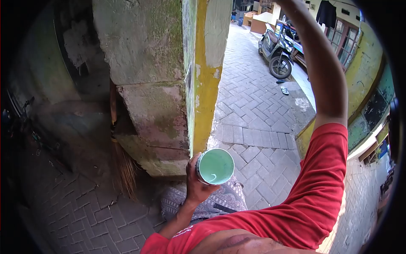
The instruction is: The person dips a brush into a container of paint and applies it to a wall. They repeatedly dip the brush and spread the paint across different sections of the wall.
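My left hand (198,183) is wrapped around the side of a small round paint can (216,166), held in front of my lap. Pale green paint coats the inside of the can, with a small whitish curved mark on it. Close beside the can stands the corner of a wall, with a yellow painted strip (206,93) and worn, patchy plaster (146,42). My right arm (325,72) is raised high on the right, and its hand runs out past the top edge of the view.
A twig broom (122,165) leans on the left of the wall. Grey paving blocks (258,106) cover the alley, where a parked motorbike (277,48) and sandals (284,90) are at the far right. Dark clothing (326,15) hangs by a window.
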Demonstrator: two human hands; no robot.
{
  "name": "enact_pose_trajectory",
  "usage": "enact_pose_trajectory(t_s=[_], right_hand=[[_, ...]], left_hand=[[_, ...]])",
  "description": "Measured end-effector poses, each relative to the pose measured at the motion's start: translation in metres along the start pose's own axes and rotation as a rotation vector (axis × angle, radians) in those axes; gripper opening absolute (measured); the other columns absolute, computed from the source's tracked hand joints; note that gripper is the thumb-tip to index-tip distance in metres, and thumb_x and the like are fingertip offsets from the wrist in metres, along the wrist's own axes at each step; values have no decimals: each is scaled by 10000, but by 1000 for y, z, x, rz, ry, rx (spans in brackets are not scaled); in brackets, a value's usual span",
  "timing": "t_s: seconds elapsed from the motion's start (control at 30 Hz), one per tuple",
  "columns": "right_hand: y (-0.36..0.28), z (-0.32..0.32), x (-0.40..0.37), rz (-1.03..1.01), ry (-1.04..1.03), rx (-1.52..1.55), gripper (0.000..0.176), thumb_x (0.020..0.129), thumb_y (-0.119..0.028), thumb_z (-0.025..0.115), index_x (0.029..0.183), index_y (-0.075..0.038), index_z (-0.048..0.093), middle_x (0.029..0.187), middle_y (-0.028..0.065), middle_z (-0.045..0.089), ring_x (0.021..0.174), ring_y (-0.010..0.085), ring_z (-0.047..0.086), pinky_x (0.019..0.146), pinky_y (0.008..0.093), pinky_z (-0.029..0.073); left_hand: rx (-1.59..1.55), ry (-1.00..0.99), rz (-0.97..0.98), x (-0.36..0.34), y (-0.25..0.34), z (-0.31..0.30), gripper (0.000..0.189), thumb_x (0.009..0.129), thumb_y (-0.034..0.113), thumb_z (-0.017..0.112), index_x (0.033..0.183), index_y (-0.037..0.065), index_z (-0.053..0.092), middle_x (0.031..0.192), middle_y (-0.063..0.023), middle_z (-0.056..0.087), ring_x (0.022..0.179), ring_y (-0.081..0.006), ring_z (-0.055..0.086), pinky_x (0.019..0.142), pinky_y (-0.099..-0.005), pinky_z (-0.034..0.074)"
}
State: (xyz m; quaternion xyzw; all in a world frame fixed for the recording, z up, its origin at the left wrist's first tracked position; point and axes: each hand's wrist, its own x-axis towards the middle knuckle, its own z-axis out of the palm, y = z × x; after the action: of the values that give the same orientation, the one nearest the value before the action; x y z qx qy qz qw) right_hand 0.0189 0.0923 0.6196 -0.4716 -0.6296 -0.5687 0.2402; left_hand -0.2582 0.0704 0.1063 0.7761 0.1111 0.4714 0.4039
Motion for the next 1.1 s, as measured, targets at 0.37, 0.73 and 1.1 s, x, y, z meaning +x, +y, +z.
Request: enact_pose_trajectory(t_s=[0.37, 0.73, 1.1], right_hand=[[-27, 11, -72, -44, -177, -1, 164, 925, -215, 757, 1070, -139, 765, 981, 54, 793, 784, 218, 761, 703, 322, 612], [-47, 51, -56, -297, -399, -341, 52, 880, -124, 782, 910, -144, 744, 1093, 39, 772, 989, 198, 747, 773, 305, 638], [-53, -5, 5, 214, -387, 47, 123, 865, -217, 744, 940, -132, 791, 899, 100, 772, 788, 290, 735, 720, 428, 587]], left_hand=[[-28, 112, -13, -3, 7, -11, 1136, 604, 322, 975, 1516, 22, 368, 1383, -197, 512, 1280, -394, 499, 1111, -508, 382], [-26, 115, -38, -14, 9, -8, 1121, 603, 312, 979, 1502, 10, 382, 1393, -210, 506, 1283, -400, 495, 1104, -504, 385], [-55, 149, -43, -20, 10, -18, 1059, 628, 223, 961, 1490, 5, 385, 1370, -190, 542, 1262, -343, 546, 1096, -462, 417]])
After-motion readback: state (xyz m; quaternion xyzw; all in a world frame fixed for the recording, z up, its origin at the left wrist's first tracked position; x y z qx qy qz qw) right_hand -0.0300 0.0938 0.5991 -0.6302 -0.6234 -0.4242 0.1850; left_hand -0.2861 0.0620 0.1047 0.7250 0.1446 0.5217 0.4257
